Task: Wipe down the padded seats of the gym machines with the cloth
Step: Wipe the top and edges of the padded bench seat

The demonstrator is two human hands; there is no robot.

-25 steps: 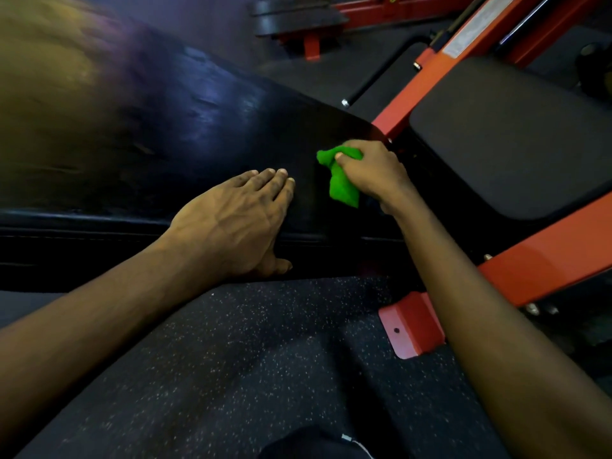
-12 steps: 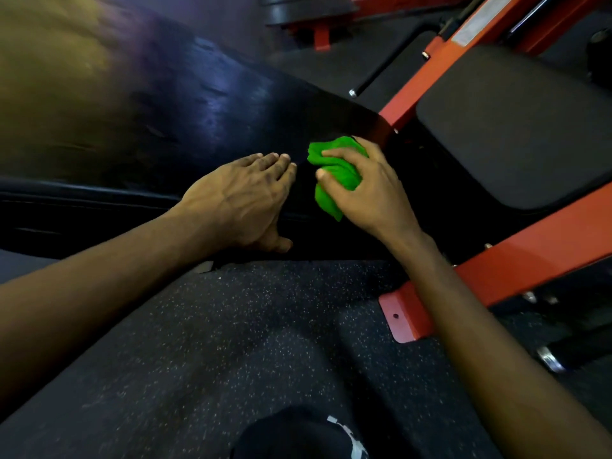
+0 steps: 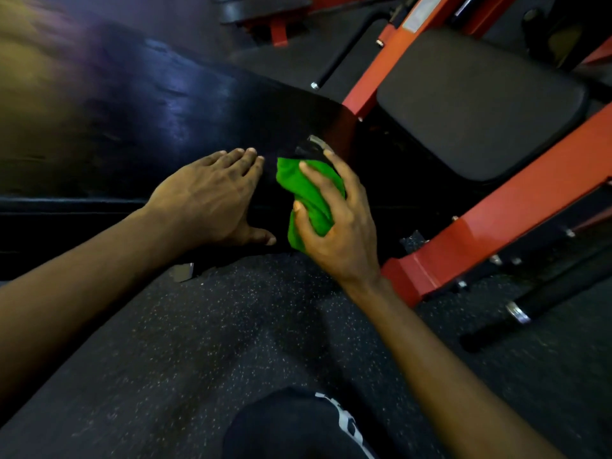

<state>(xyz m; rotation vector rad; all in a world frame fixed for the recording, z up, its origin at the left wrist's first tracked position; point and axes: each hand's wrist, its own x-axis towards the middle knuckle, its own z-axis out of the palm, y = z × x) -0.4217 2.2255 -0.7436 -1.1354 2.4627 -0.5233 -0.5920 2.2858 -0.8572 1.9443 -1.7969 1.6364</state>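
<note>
Grip: right hand (image 3: pixel 337 220) wrapped round the bunched green cloth (image 3: pixel 308 197), fingers and thumb curled over it; cloth held against the near end of the large black bench pad (image 3: pixel 165 104), low on its side face rather than on top; a small metal fitting shows just above the fingertips, its kind unclear. Left hand (image 3: pixel 212 197) flat on the same pad, fingers straight, thumb dropped over the edge, grasping nothing; it lies just beside the cloth, apparently not touching it. Pad top carries a bluish sheen; whether that is damp from wiping or only reflected light cannot be told. Second seat pad (image 3: pixel 477 107) on the red machine frame (image 3: pixel 496 220) sits to the right, apart from both hands. Judgement: work is on the end edge of this first pad; the red machine's seat looks matte and untouched, so probably left to do; task likely well short of complete.
</note>
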